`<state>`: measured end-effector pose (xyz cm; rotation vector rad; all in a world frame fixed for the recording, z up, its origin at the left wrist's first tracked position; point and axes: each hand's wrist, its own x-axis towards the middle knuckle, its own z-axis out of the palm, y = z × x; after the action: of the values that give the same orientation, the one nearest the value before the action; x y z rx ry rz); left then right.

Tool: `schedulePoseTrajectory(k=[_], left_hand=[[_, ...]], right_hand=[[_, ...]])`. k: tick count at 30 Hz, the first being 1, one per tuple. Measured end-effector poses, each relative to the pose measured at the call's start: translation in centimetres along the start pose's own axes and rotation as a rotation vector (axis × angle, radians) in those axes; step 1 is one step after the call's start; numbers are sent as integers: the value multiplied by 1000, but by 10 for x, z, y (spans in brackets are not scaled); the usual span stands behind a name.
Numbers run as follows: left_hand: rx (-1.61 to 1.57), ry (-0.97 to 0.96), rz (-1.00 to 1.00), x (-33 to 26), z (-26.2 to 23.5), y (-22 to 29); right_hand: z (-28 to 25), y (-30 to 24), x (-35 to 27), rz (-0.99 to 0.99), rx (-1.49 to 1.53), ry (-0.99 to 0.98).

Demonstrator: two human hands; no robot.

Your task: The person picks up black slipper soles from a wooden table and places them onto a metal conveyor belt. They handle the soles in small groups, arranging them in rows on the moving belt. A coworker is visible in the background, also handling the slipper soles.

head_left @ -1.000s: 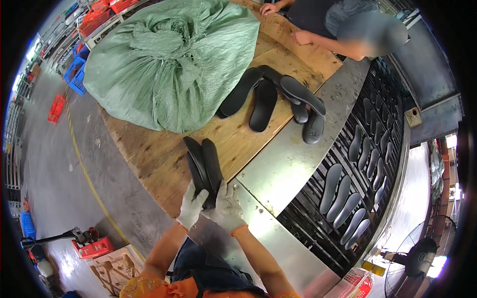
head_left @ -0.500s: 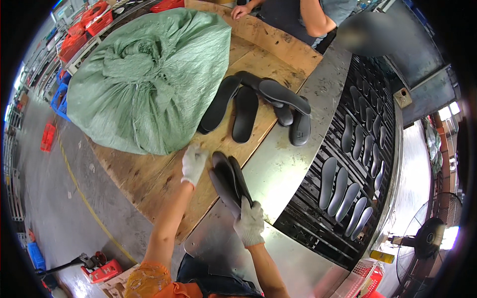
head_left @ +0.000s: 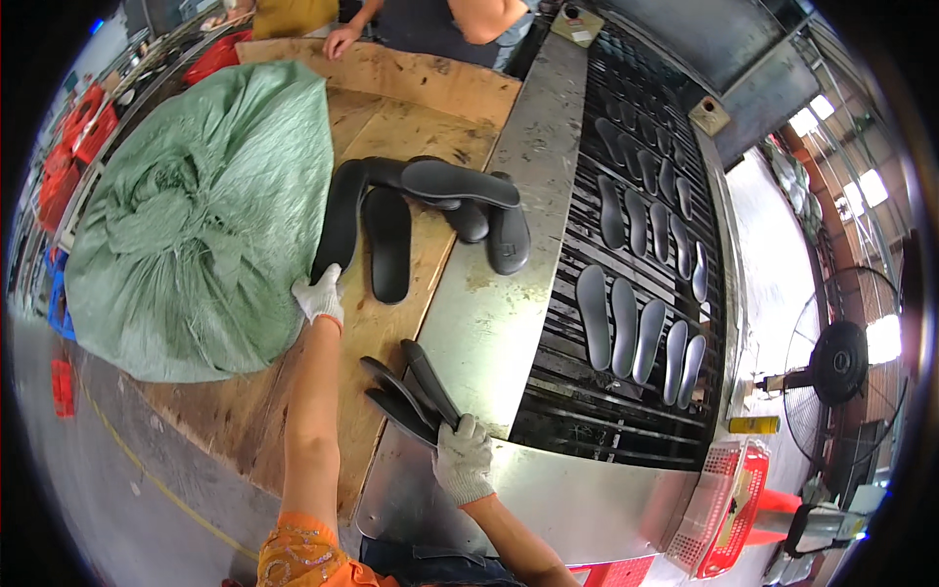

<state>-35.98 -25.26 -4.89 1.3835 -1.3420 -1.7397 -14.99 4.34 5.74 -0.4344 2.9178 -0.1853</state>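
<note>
My right hand (head_left: 464, 460), in a white knitted glove, is closed round the lower ends of a fanned bunch of black shoe insoles (head_left: 428, 382) above the metal plate. Up against the green sack, my left hand (head_left: 318, 295), gloved too, has its fingers closed at the lower end of a long black insole (head_left: 341, 217); some of the fingers are hidden. Just right of it lies another insole (head_left: 388, 245) flat on the wooden board. More insoles lie overlapped beyond, one across the top (head_left: 460, 183) and one on the metal edge (head_left: 508, 235).
A big green woven sack (head_left: 201, 230) covers the left of the wooden table (head_left: 430, 122). On the right, insoles lie in rows on a dark slatted conveyor (head_left: 548, 416). A person's hand (head_left: 342, 41) rests at the far board. A red basket (head_left: 729, 509) and a fan (head_left: 839, 362) stand at right.
My left hand has moved forward from bare wood to the insole beside the sack. The insoles in my right hand have tilted left and spread apart. The whole view has turned rightward.
</note>
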Motion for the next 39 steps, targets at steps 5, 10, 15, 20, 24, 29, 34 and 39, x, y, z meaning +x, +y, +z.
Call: schedulePoseTrajectory(k=[5, 10, 15, 20, 24, 29, 34, 39], left_hand=[[-174, -48, -81, -5, -7, -4], [-78, -78, -76, -5, -8, -2], [190, 97, -12, 18, 6, 7], [-114, 15, -62, 0, 17, 14], [-204, -94, -46, -5, 12, 15], [-239, -215, -107, -37, -28, 5], [-187, -442, -202, -75, -119, -33], [-59, -564, -362, -173, -200, -32]], right_hand=[[-16, 4, 4, 7, 88, -75], [-26, 12, 1, -7, 124, -102], [-26, 9, -3, 9, 78, -200], [-17, 7, -6, -13, -1, -199], [-13, 4, -1, -18, 37, -194], [-9, 14, 1, 41, 137, -203], [-50, 42, 11, 134, 332, -321], [-3, 108, -25, 304, 1101, -455]])
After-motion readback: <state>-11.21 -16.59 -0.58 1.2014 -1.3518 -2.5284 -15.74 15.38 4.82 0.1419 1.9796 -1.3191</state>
